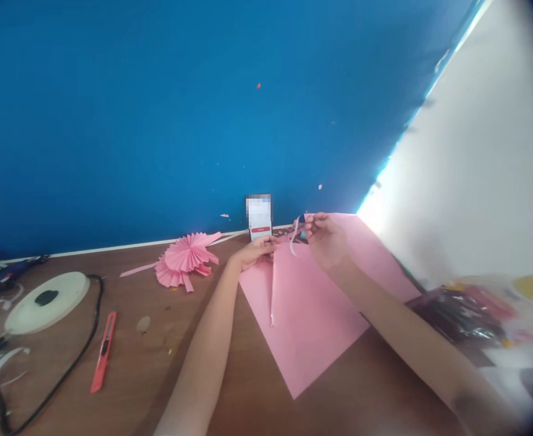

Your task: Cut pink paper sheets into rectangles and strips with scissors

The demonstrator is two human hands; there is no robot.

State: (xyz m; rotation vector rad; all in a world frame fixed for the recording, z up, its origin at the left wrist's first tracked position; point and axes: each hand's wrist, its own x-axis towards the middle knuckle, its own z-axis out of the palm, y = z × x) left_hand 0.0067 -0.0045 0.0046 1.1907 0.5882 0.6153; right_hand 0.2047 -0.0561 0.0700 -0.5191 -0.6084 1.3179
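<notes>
Pink paper [325, 290] lies on the table under both hands, one piece on top of a larger sheet. My left hand [257, 249] is closed on the far left corner of the upper piece, whose left edge has a pale, slightly raised border. To the right and a little higher, my right hand [327, 239] is held above the paper with fingertips pinched. A thin, curled white strip [294, 239] hangs from these fingers, its lower end near the paper's far edge. The fingertips partly hide the strip's upper end.
A phone [260, 218] leans against the blue wall behind my left hand. Pleated pink paper fans [187, 260] lie to the left. A red box cutter [103, 352], a black cable [94, 321] and a white disc [51, 303] are farther left. Plastic packets [461, 315] sit at right.
</notes>
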